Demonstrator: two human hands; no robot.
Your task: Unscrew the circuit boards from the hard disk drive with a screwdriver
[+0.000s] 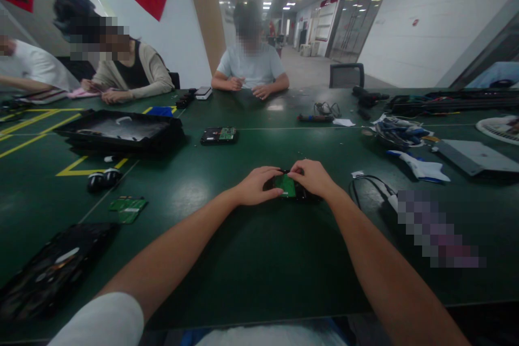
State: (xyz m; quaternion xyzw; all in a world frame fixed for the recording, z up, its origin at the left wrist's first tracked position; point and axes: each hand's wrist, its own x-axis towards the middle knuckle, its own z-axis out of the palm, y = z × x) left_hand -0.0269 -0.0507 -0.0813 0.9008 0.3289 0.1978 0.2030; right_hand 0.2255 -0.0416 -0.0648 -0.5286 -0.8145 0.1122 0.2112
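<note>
Green board [286,187] sat on a black unit [301,193] on the table [211,281], centre, btwn both hands. L hand [259,185] curved round the unit's L end, thumb & fingers part-spread; firm hold or just touching, can't tell. R hand [314,178] was over the far R side, fingers bent & close, tips by the board; can't tell if they pinched anything. Far L: 2nd unit [219,135], black tray [117,127]. Near L: loose boards [128,208], black shell [77,265]. R: grey box [480,155]. Person [249,71] sat opp.
</note>
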